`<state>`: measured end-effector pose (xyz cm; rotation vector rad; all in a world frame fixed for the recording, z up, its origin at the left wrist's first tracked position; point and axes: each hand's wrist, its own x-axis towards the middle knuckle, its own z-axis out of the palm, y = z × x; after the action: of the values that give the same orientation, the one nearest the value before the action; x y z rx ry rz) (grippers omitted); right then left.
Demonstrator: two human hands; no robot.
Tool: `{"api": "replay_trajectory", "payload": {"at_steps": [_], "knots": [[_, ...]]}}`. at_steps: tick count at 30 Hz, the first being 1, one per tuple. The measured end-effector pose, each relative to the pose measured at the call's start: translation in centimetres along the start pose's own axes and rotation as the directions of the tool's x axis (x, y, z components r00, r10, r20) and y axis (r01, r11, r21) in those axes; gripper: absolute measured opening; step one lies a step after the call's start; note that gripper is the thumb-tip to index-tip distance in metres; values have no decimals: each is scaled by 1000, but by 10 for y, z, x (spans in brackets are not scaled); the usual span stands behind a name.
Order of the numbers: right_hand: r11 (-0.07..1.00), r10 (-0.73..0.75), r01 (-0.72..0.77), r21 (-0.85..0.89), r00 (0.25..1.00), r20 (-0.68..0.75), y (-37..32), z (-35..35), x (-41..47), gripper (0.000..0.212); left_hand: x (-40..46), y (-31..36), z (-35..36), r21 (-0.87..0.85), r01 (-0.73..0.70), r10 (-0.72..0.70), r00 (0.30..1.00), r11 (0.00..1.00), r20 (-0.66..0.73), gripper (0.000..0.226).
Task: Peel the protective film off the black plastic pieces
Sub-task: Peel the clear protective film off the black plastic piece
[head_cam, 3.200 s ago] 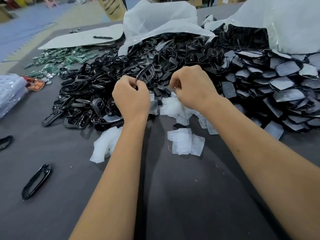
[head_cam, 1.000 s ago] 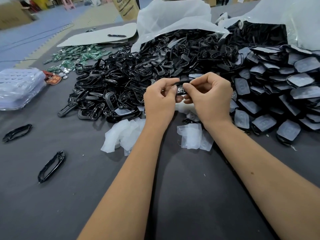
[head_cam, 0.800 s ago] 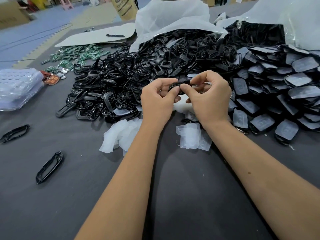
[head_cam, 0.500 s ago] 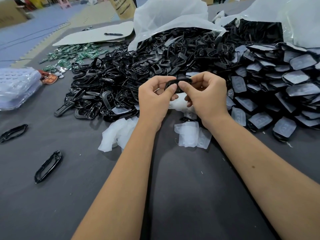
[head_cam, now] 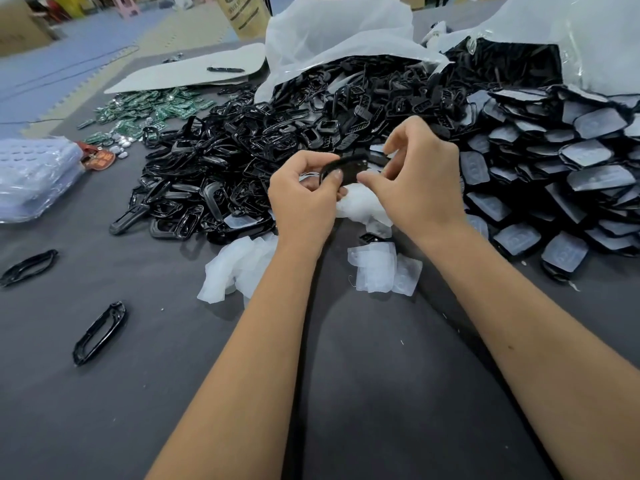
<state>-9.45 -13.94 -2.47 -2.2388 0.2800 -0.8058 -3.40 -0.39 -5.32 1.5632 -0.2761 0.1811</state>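
Both hands hold one small black plastic piece (head_cam: 346, 168) above the grey table, just in front of the big heap. My left hand (head_cam: 304, 199) pinches its left end between thumb and fingers. My right hand (head_cam: 419, 181) pinches its right edge with thumb and forefinger, the other fingers lifted. Whether film is still on this piece cannot be made out. A heap of black frames (head_cam: 242, 150) lies behind and left. A pile of flat black pieces with cloudy film (head_cam: 554, 174) lies to the right. Peeled white film scraps (head_cam: 239, 268) sit under and near my wrists.
Two loose black frames (head_cam: 98, 332) lie on the grey table (head_cam: 346, 393) at the left. A clear bag (head_cam: 31, 178) sits at the far left, green circuit boards (head_cam: 152, 109) behind it. White plastic bags (head_cam: 339, 32) spill the heaps at the back.
Over three seconds both hands left the heap, came together and lifted one black piece. In the last second my right hand's fingers have spread upward while thumb and forefinger work at the piece's edge.
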Motion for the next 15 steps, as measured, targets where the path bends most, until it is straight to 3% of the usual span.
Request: {"api": "replay_trajectory", "payload": {"at_steps": [2, 4, 6, 10, 15], "knots": [[993, -94, 107, -41, 964, 247, -7, -12, 4, 31, 2, -1, -2, -39, 30, -34, 993, 999, -112, 20], [981, -129, 190, -37, 784, 607, -17, -20, 5, 23, 4, -2, -3, -63, 50, -59, 987, 997, -151, 20], [972, -76, 219, -79, 620, 781, -21, -21, 3, 20, 4, -4, -1, -20, 43, -45, 991, 999, -126, 20], [947, -19, 278, -164, 555, 832, -24, -16, 1, 15, 4, -4, -1, -8, 44, -44, 994, 999, -99, 19], [974, -66, 215, -77, 588, 806, -19, -20, 6, 16, 4, -2, -1, -22, 54, -56, 992, 998, -111, 20]]}}
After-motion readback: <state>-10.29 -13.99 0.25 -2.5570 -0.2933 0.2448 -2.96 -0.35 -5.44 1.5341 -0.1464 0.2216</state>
